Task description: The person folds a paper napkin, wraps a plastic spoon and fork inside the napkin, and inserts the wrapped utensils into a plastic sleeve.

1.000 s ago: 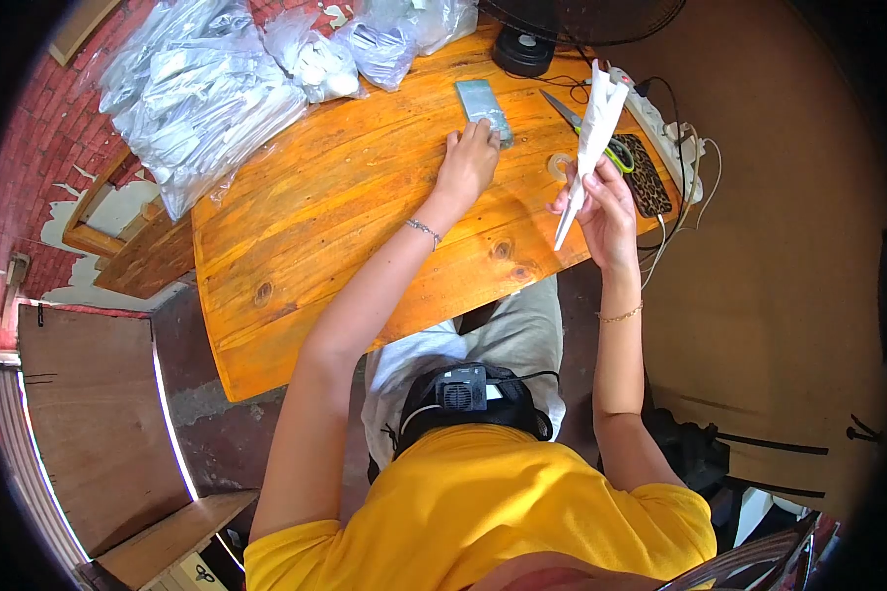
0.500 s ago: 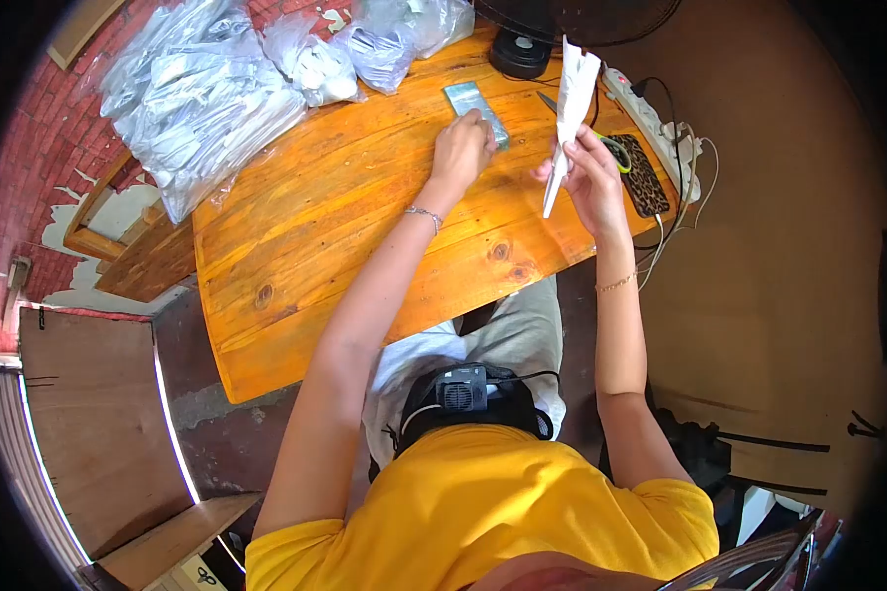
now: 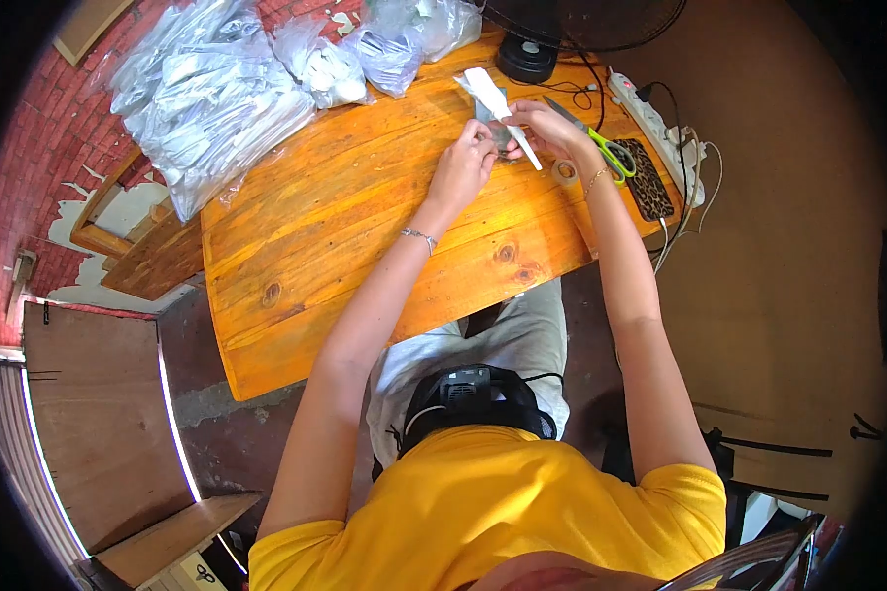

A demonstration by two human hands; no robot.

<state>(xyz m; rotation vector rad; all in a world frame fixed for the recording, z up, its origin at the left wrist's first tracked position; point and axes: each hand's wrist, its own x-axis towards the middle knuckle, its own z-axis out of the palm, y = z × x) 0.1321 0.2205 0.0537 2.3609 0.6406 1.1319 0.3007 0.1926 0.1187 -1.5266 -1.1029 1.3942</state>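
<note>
R hand (image 3: 546, 128) part-curled on white strip (image 3: 496, 101), L hand (image 3: 466, 161) curled, prob. touching pad (image 3: 480, 111)

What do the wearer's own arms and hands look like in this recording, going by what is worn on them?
Both arms come out of short yellow sleeves and are uncovered below them. The left hand and right hand wear no gloves. A silver-coloured bracelet circles the left wrist; a thin gold-coloured bracelet circles the right.
</note>
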